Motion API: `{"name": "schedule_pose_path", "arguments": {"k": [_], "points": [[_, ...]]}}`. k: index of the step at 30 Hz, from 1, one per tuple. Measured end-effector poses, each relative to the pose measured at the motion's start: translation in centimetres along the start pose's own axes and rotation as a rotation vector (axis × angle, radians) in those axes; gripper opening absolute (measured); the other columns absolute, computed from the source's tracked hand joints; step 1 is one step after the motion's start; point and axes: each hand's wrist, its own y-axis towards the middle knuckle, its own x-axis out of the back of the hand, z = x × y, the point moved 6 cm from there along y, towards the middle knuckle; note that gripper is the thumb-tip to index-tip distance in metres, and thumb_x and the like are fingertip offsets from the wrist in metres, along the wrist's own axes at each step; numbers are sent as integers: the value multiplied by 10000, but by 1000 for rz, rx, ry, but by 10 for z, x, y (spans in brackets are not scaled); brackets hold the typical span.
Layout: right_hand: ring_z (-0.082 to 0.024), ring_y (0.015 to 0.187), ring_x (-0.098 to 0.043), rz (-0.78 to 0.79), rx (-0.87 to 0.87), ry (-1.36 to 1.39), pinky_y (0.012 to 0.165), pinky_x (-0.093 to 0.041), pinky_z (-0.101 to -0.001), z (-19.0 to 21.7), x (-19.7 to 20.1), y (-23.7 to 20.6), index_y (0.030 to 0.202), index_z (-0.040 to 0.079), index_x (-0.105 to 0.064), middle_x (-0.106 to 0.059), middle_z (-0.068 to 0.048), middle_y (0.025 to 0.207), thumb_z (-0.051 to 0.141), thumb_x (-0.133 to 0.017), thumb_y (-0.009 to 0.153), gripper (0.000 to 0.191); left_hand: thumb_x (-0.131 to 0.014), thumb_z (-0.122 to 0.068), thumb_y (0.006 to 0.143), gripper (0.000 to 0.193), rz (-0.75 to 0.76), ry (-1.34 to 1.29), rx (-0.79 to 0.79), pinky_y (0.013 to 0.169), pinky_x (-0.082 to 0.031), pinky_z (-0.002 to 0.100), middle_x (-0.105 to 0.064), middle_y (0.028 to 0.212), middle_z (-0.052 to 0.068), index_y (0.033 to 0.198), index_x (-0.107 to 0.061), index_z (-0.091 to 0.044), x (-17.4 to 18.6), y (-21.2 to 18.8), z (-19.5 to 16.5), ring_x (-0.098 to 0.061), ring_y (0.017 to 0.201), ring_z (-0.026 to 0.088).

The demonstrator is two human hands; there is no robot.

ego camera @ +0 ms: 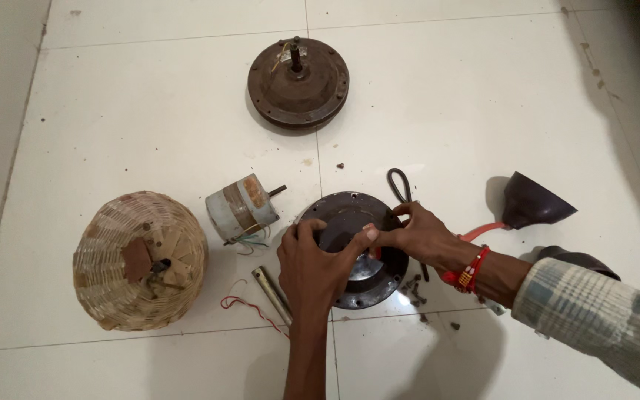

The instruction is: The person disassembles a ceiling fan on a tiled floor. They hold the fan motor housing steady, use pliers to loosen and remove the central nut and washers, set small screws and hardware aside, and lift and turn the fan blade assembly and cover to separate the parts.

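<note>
- A person sits over a white tiled floor [150,111], seen from above, both bare hands meeting on a dark round metal motor cover [387,278] that lies flat near the middle of the view.
- The left hand [316,267] curls over the cover's near-left side, fingers bent and pressing on its centre.
- The right hand [420,233], with red threads at the wrist and a checked sleeve behind, pinches its thumb and fingers together at the cover's centre, touching the left hand's fingertips; what it pinches is hidden.
- Small dark screws [413,287] lie just beside the cover's right edge.
- A metal tube [272,292] and a red wire [250,307] lie left of the left wrist.
- Farther left sits an upturned woven basket [138,259]; a small grey motor [240,209] lies between basket and cover.
- A rusty round fan motor [298,81] rests well apart at the top.
- A dark cone-shaped cup [531,201] lies to the right.
</note>
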Motion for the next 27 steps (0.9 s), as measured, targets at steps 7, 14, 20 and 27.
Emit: {"name": "schedule_pose_path", "arguments": {"k": [7, 14, 20, 27], "points": [[-350, 1164, -704, 6, -4, 1, 1002, -565, -381, 0, 1, 5, 1465, -76, -373, -630, -300, 1285, 474, -878, 549, 1182, -758, -810, 591, 912, -26, 6, -25, 992, -472, 532, -497, 1374, 159, 1165, -645, -111, 0, 0, 2, -420, 1369, 360], [-381, 1203, -680, 23, -12, -52, 1035, -530, -413, 0, 0, 3, 1521, -81, -274, -641, -330, 1292, 538, -807, 618, 1218, -742, -810, 611, 940, -58, -1, -62, 1035, -457, 507, -517, 1404, 139, 1223, -637, -105, 1, 3, 2, -441, 1385, 336], [-321, 1311, -579, -21, 174, -260, 1051, -491, -461, 4, 35, 12, 1450, 78, -507, -600, -179, 1399, 514, -572, 948, 668, -791, -771, 561, 1118, 35, 27, -71, 1037, -454, 497, -430, 1485, 151, 1415, -498, -111, -8, 4, 18, -411, 1408, 340], [-231, 1390, -464, -21, 859, -1383, 1106, -427, -411, 7, 37, 11, 1384, 157, -609, -456, -61, 1514, 74, -689, 790, 605, -786, -750, 651, 1058, -201, 86, -208, 1071, -393, 550, -352, 1539, 274, 1414, -495, -76, -25, -2, 19, -343, 1433, 443]]}}
